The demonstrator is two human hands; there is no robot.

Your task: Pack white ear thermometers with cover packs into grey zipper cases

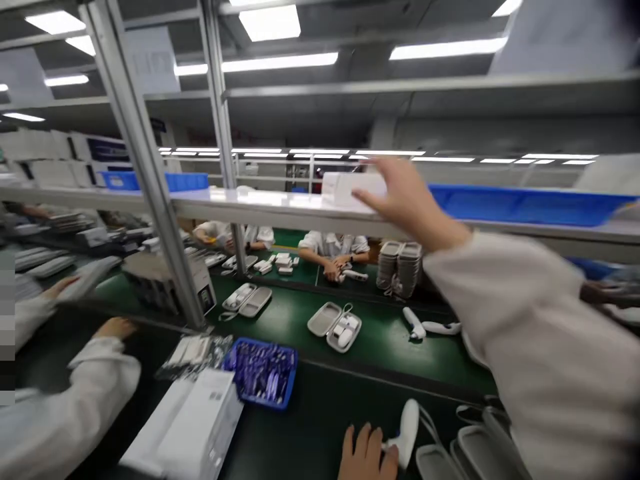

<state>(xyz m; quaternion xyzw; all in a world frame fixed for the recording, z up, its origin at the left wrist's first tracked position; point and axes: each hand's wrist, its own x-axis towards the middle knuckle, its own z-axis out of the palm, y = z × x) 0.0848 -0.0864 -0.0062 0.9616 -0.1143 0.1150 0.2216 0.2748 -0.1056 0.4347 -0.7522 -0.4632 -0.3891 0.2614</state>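
The left hand (367,455) is closed around a white device (410,432) at 6 o'clock. At 5 o'clock lie grey cases (434,463), at least three, overlapping and partly hidden by the right sleeve (540,347). The right hand (407,199) is raised at 1 o'clock, fingers spread wide, at a white box (353,188) on a long shelf (280,203); I cannot tell whether they touch.

At 7 o'clock sit two white cartons (200,427). Just beyond, at 10 o'clock, are a blue bin (260,372) of purple packets (260,370) and one clear bag (195,353). Two white-sleeved arms (65,407) of another person reach in at 9 o'clock.

On the green belt (370,353) lie two open grey cases (335,327) and two loose white devices (415,323). Beyond them stand two stacks of trays (399,268), and two co-workers (335,245) sit at 12 o'clock. Two blue trays (525,204) rest on the shelf.
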